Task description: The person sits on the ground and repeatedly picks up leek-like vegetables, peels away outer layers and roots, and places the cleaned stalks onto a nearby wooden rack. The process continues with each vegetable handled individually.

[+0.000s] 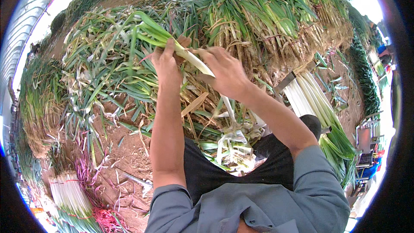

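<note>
My left hand (167,59) is closed around a green onion stalk (194,61) near where its green leaves start. The white shank slants down to the right, towards my lap. My right hand (226,71) is at the lower part of the shank, fingers bent and slightly blurred. A dark flat piece, perhaps a blade, shows under its palm; whether my right hand grips it or the stalk I cannot tell. Beneath both hands lie untrimmed green onions (197,98) with dry outer leaves. Peeled white-shanked onions (307,90) rest in a metal-edged holder on the right.
Bundles of green onions with roots (268,29) are heaped beyond my hands. Stripped leaves (97,45) pile up on the left. A tied bundle (71,195) stands at the lower left beside pink ties (108,220). Loose trimmings (237,152) lie between my legs.
</note>
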Demonstrator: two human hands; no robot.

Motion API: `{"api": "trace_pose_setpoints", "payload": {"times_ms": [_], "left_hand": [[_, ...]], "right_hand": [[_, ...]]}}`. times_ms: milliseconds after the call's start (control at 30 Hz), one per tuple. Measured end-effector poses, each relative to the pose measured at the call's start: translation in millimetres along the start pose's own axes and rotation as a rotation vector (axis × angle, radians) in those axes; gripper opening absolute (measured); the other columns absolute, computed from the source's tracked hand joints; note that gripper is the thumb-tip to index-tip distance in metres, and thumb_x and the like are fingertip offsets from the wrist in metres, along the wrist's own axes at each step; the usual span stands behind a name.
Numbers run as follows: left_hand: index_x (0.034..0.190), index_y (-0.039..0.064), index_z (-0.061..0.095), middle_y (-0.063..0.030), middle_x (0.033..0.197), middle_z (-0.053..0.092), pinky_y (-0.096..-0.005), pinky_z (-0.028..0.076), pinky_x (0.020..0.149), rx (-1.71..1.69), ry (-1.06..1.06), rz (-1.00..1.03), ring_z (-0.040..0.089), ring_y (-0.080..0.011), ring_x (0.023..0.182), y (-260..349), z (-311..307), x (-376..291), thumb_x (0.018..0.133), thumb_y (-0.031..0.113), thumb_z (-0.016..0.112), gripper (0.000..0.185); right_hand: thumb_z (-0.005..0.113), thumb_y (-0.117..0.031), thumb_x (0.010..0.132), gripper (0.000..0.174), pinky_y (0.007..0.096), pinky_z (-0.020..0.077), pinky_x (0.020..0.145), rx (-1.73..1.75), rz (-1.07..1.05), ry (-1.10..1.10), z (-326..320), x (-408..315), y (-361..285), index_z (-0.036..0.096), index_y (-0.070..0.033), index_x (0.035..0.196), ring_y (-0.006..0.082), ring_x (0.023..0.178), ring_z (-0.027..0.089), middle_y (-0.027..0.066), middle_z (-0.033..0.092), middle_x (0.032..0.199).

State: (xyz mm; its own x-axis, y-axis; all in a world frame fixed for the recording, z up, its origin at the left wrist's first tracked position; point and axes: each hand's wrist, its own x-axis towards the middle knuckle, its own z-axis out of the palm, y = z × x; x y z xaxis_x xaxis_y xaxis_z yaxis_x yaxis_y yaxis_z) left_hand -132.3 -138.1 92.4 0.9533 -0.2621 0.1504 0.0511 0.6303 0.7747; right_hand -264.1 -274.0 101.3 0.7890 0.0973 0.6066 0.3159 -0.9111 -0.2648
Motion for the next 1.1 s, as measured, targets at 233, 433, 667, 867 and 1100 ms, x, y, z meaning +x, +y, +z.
{"api": "trace_pose_setpoints", "payload": {"times_ms": [233,433,667,867,1100], "left_hand": [[0.119,0.000,0.062,-0.0120,0.111,0.073,-0.0337,0.059,0.080,0.046,-0.155,-0.154,0.072,-0.0189,0.096,-7,3,-7,0.103,0.016,0.068,0.024],[0.121,-0.001,0.061,-0.0161,0.107,0.077,-0.0340,0.063,0.072,0.087,-0.206,-0.218,0.076,-0.0210,0.088,-5,-3,1,0.098,0.012,0.075,0.030],[0.111,0.000,0.065,-0.0118,0.096,0.077,-0.0283,0.058,0.056,0.149,-0.011,-0.163,0.073,-0.0166,0.076,-22,2,-2,0.092,0.016,0.083,0.030],[0.109,0.003,0.068,-0.0067,0.090,0.074,-0.0265,0.055,0.053,0.158,-0.044,-0.181,0.067,-0.0117,0.069,-23,7,-1,0.093,0.015,0.081,0.024],[0.106,0.002,0.073,-0.0061,0.090,0.075,-0.0278,0.054,0.054,0.217,0.065,-0.186,0.068,-0.0153,0.074,-18,24,-11,0.091,0.014,0.082,0.021]], "right_hand": [[0.077,-0.005,0.079,0.054,0.0468,0.0567,0.090,0.143,0.014,0.100,38,26,21,0.059,0.001,0.129,0.0406,0.111,0.064,0.0203,0.063,0.120],[0.077,-0.010,0.084,0.033,0.0424,0.0567,0.087,0.570,0.286,0.005,12,31,22,0.075,0.000,0.115,0.0406,0.101,0.072,0.0216,0.075,0.109],[0.081,-0.015,0.083,0.025,0.0446,0.0567,0.077,0.401,0.372,-0.069,12,36,31,0.078,0.000,0.103,0.0371,0.085,0.075,0.0210,0.076,0.090],[0.086,-0.015,0.080,0.034,0.0414,0.0566,0.086,0.541,0.364,-0.087,20,31,42,0.075,0.002,0.107,0.0331,0.096,0.076,0.0208,0.077,0.104],[0.088,-0.010,0.076,0.027,0.0434,0.0538,0.082,0.403,0.297,-0.014,17,24,35,0.070,0.001,0.094,0.0380,0.093,0.071,0.0175,0.071,0.096]]}}
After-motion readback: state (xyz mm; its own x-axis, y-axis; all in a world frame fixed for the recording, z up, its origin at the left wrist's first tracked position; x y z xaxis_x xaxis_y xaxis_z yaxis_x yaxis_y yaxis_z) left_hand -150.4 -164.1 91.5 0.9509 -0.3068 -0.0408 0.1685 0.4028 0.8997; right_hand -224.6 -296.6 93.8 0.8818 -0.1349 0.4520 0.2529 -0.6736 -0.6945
